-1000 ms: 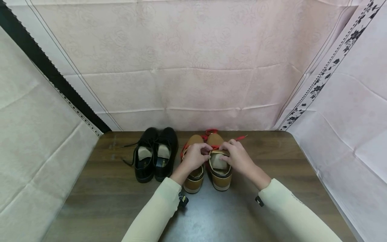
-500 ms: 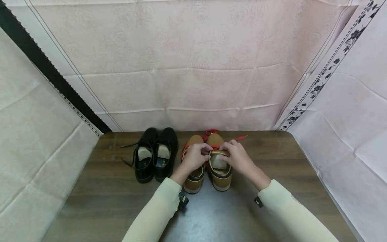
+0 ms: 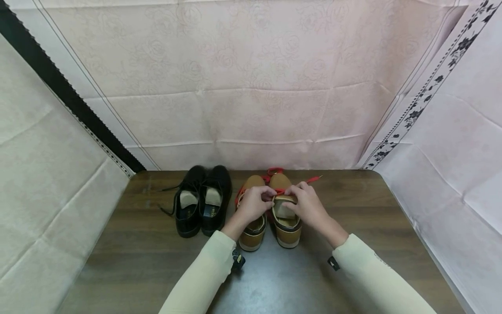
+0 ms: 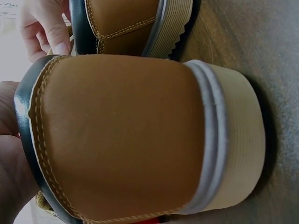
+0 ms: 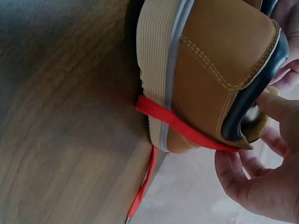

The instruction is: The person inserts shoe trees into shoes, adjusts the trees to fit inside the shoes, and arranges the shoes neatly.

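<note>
Two brown shoes stand side by side, toes pointing away: a left one [image 3: 251, 240] and a right one [image 3: 287, 238]. My left hand [image 3: 252, 201] reaches over the left brown shoe, finger and thumb pinching at the right shoe's near-left upper edge; its fingertip contact is partly hidden. Opposite it, my right hand [image 3: 310, 205] grips that same shoe's opening, thumb inside by the tongue. In the right wrist view its fingertips touch the eyelet flap, where a red lace [image 5: 187, 130] runs down the side. The left shoe's heel [image 4: 121, 135] fills the left wrist view.
A pair of black lace-up shoes [image 3: 201, 200] stands to the left, one lace trailing on the wooden table [image 3: 137, 261]. Red lace loops [image 3: 274, 170] lie by the brown toes. Pale patterned cloth [image 3: 251, 87] hangs behind the table and on both sides.
My right forearm and thumb have shifted slightly left, and the inside of the right brown shoe looks a little darker. My left hand keeps nearly the same position, and the shoes have not visibly moved.
</note>
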Available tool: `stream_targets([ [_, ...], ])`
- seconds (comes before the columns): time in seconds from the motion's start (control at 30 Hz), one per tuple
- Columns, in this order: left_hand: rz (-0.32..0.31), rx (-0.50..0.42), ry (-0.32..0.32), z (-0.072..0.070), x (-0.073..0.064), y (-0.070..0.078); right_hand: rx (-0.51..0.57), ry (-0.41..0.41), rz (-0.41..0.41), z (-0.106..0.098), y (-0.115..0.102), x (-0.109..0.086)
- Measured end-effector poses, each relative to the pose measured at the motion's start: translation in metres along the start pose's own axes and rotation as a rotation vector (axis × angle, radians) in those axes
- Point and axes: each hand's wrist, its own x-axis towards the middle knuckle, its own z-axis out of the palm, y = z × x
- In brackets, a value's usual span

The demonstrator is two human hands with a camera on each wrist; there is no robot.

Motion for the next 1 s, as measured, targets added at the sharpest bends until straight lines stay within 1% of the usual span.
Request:
stream_targets([
  [0.13,0.010,-0.007,0.003,-0.0003,0.0005,-0.0003,-0.009,0.007,0.002,0.0018,-0.0015,0.0002],
  [0.37,0.009,-0.006,-0.001,-0.0001,0.0008,-0.0014,-0.026,0.018,0.022,0.0038,-0.0040,0.0006],
  [0.57,0.016,-0.010,-0.008,-0.0004,0.0009,-0.0010,-0.020,-0.026,0.079,0.0010,-0.0071,0.0038],
  [0.77,0.007,-0.008,-0.016,-0.0006,0.0005,0.0002,-0.013,-0.069,0.137,0.0005,-0.0084,0.0069],
  [0.87,0.011,-0.006,-0.015,-0.0006,0.0006,0.0001,0.009,-0.058,0.123,0.0015,-0.0082,0.0066],
  [1.0,0.005,-0.001,-0.012,-0.0010,0.0002,0.0015,0.056,0.003,0.081,0.0036,-0.0021,0.0042],
])
